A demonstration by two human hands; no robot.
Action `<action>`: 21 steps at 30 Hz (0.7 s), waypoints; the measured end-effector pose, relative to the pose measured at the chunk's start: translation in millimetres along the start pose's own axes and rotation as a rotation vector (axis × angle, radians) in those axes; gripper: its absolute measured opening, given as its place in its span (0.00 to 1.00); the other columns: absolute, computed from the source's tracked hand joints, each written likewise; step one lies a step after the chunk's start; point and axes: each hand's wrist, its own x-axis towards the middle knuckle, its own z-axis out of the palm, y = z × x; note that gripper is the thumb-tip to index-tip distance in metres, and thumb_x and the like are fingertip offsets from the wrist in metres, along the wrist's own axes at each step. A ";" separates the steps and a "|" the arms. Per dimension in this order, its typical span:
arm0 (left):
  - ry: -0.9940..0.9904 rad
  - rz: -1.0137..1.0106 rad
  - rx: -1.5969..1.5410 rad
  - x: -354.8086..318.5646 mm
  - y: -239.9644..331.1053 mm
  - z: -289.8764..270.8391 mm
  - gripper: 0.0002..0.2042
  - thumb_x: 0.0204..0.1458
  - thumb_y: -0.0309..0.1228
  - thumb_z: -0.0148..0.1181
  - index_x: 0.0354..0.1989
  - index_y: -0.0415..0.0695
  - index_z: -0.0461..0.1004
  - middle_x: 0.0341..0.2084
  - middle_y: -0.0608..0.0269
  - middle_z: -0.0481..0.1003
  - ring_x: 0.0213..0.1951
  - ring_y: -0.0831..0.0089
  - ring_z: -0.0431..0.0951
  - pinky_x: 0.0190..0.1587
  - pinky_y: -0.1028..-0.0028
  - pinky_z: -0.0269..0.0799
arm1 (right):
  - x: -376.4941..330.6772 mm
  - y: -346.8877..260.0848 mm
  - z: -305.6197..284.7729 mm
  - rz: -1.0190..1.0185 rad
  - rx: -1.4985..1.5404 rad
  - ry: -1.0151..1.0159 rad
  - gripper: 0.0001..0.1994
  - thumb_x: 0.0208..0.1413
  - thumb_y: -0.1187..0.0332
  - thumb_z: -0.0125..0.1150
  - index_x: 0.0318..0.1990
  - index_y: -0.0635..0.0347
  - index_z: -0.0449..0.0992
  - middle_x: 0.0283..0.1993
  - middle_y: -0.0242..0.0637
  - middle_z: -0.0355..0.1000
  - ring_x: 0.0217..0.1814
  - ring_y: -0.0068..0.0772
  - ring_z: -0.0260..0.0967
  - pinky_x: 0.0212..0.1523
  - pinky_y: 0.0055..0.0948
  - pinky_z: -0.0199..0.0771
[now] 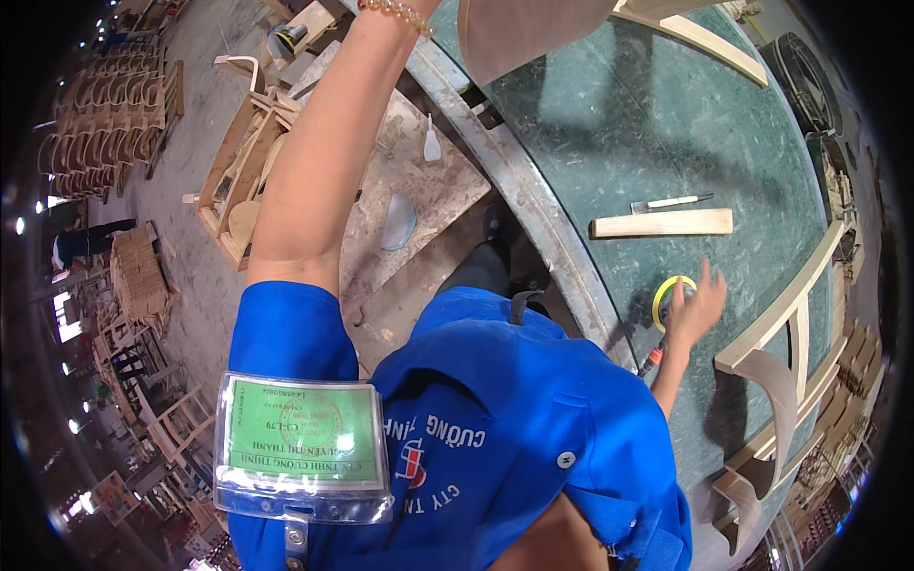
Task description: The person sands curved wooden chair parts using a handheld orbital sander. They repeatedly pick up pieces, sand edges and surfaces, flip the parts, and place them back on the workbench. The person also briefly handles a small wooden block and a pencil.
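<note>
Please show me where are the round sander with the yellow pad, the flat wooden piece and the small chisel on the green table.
round sander [669,297], head view, yellow pad edge.
flat wooden piece [662,225], head view, middle.
small chisel [669,202], head view, shaft.

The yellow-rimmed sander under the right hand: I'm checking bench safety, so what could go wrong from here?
The right hand rests on the sander near the bench's metal edge; a slip might push it off. The left hand, mostly out of frame, lifts a curved wooden panel overhead, which could drop onto the green benchtop. The loose wooden block and small hand tool might get knocked.
</note>
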 end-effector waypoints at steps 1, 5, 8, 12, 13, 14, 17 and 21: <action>0.006 -0.064 -0.034 -1.5 2.2 0.5 0.15 0.61 0.31 0.44 0.42 0.35 0.76 0.39 0.59 0.77 0.46 0.72 0.73 0.54 0.73 0.64 | 18.8 -29.7 4.5 -0.095 0.186 -0.006 0.19 0.50 0.69 0.63 0.51 0.53 0.75 0.51 0.48 0.71 0.57 0.49 0.66 0.56 0.40 0.65; -0.002 0.083 0.206 1.2 3.2 -3.9 0.14 0.62 0.29 0.44 0.42 0.35 0.76 0.40 0.56 0.77 0.45 0.67 0.74 0.53 0.71 0.64 | 55.7 -168.9 74.8 -0.335 0.855 -0.311 0.11 0.53 0.72 0.56 0.43 0.57 0.79 0.42 0.45 0.76 0.44 0.48 0.75 0.45 0.38 0.73; -0.066 0.370 0.616 -7.9 -16.9 -7.7 0.12 0.62 0.27 0.45 0.43 0.35 0.76 0.42 0.53 0.77 0.47 0.64 0.75 0.54 0.68 0.64 | 62.2 -279.8 116.4 -0.539 0.773 -0.606 0.19 0.54 0.67 0.52 0.54 0.42 0.73 0.43 0.49 0.75 0.45 0.50 0.74 0.42 0.42 0.73; -0.013 -0.239 -0.345 -3.3 24.8 24.6 0.11 0.54 0.36 0.58 0.33 0.41 0.78 0.29 0.74 0.74 0.33 0.87 0.70 0.36 0.80 0.65 | 75.8 -358.7 176.4 -0.589 0.575 -0.664 0.21 0.56 0.57 0.55 0.58 0.45 0.68 0.55 0.58 0.60 0.44 0.58 0.72 0.43 0.45 0.76; 0.039 -0.231 -0.314 -7.3 32.7 15.7 0.11 0.55 0.36 0.57 0.32 0.40 0.77 0.29 0.74 0.74 0.34 0.86 0.70 0.37 0.80 0.65 | 67.1 -374.0 183.1 -0.654 0.565 -0.649 0.18 0.56 0.60 0.53 0.54 0.46 0.69 0.53 0.61 0.61 0.40 0.58 0.72 0.42 0.47 0.75; 0.056 -0.206 -0.315 -4.7 36.1 19.1 0.11 0.55 0.36 0.57 0.32 0.39 0.77 0.28 0.74 0.74 0.34 0.85 0.70 0.37 0.79 0.66 | 65.4 -375.5 191.5 -0.679 0.538 -0.607 0.15 0.55 0.63 0.51 0.51 0.47 0.71 0.50 0.64 0.62 0.37 0.59 0.72 0.40 0.49 0.75; 0.073 -0.276 -0.375 0.2 40.9 16.1 0.12 0.55 0.35 0.56 0.36 0.37 0.76 0.31 0.70 0.75 0.36 0.82 0.72 0.40 0.79 0.67 | 53.5 -369.0 198.1 -0.598 0.617 -0.686 0.13 0.56 0.68 0.48 0.49 0.51 0.70 0.45 0.57 0.64 0.35 0.57 0.73 0.36 0.50 0.75; 0.043 -0.366 -0.488 9.2 40.7 20.6 0.13 0.55 0.35 0.56 0.41 0.35 0.74 0.36 0.66 0.75 0.38 0.80 0.73 0.42 0.78 0.68 | 47.3 -336.4 180.5 -0.526 0.917 -0.436 0.12 0.56 0.69 0.50 0.48 0.58 0.69 0.42 0.52 0.68 0.37 0.56 0.72 0.36 0.50 0.74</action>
